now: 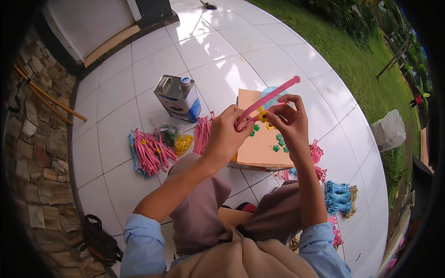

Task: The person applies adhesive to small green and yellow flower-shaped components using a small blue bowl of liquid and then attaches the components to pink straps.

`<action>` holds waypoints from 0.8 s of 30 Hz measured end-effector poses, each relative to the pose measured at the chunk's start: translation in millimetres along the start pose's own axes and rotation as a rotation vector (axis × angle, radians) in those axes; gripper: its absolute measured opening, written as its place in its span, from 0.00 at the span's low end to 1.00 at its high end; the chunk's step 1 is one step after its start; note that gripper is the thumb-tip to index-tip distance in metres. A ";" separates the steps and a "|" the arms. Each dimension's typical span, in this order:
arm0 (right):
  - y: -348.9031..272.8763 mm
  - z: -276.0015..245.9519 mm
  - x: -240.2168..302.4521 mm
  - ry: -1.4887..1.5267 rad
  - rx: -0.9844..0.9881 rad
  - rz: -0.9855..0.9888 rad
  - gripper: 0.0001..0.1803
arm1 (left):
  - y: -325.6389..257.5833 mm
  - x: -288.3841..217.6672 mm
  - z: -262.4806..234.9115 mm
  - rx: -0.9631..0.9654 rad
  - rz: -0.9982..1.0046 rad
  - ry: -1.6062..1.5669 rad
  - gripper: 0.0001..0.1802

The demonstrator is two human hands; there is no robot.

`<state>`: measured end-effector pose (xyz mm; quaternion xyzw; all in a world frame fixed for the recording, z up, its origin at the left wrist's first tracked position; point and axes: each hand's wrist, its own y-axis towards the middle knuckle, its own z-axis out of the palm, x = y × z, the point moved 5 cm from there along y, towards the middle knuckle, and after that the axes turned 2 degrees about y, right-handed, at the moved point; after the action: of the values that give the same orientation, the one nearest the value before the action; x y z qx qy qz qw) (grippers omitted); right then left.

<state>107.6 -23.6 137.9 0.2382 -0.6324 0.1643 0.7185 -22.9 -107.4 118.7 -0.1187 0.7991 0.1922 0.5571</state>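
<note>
My left hand (pixel 227 129) is closed around the lower end of a pink strap (pixel 278 92), which slants up to the right and ends in a small knob. A yellow flower piece (pixel 263 115) with a dark centre sits at the strap's side, pinched between the thumb and finger of my right hand (pixel 291 121). Both hands are above a cardboard-topped box (pixel 259 155). Several green flower pieces (pixel 276 148) lie on the cardboard, with another yellow piece (pixel 270 125) partly hidden by my right hand. A light-blue round thing (pixel 268 90) shows behind the strap.
A metal can (pixel 178 99) stands left of the box. Near it lie pink straps (pixel 148 150), a bag of yellow pieces (pixel 183 144) and another pink bundle (pixel 202 134). Blue straps (pixel 337 198) lie at the right. A stone wall (pixel 41 185) borders the tiled floor.
</note>
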 end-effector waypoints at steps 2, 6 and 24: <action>0.4 -1.8 1.6 -0.018 -0.001 -0.002 0.21 | -0.9 -5.1 1.3 0.004 0.002 -0.035 0.07; 3.4 -19.3 8.3 0.135 -0.107 0.008 0.21 | -0.3 -3.4 3.5 0.014 -0.120 -0.136 0.11; -3.4 -13.2 15.0 -0.075 -0.026 0.053 0.23 | -0.9 -9.3 6.0 -0.037 0.040 -0.119 0.21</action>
<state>122.5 -20.2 151.1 0.2180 -0.6671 0.1662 0.6926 -14.2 -105.8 125.3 -0.1014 0.7630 0.2249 0.5975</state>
